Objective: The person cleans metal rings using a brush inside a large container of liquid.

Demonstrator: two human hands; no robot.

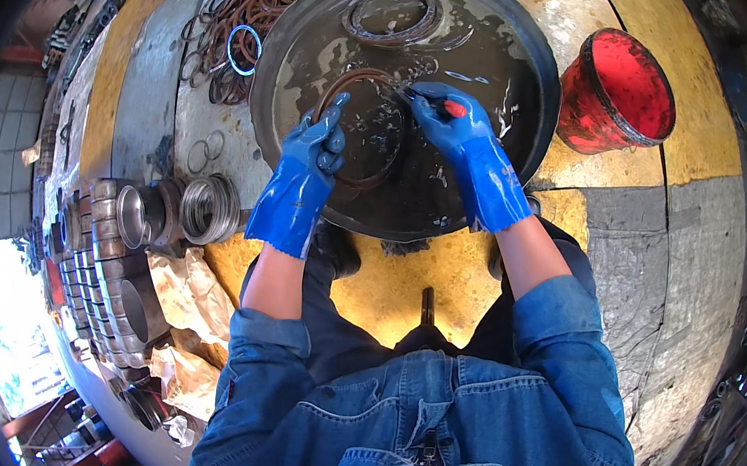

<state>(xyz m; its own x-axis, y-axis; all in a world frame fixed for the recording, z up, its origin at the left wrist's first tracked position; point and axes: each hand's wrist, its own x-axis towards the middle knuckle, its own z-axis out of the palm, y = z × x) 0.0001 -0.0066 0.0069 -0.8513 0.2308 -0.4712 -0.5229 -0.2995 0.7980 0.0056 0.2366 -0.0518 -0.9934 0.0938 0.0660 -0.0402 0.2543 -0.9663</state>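
My left hand (312, 143), in a blue rubber glove, is closed on the left side of a thin brown ring (354, 74). The ring is tilted over a wide, round dark pan (547, 97) with murky liquid in it. My right hand (451, 118), gloved the same way, is closed around a small tool with a red end (455, 109). Its dark tip points at the ring's upper right side; the kind of tool is hidden by my fingers, and I cannot tell whether it touches. More brown rings (354, 24) lie at the far side of the pan.
A red bucket (578, 109) with a stained inside stands right of the pan. Left of it are a heap of brown rings (275, 0) and a bright blue-white ring (244, 49). Metal rings (209, 208), stacked metal cylinders (106, 269) and brown paper (190, 291) lie nearer, at left.
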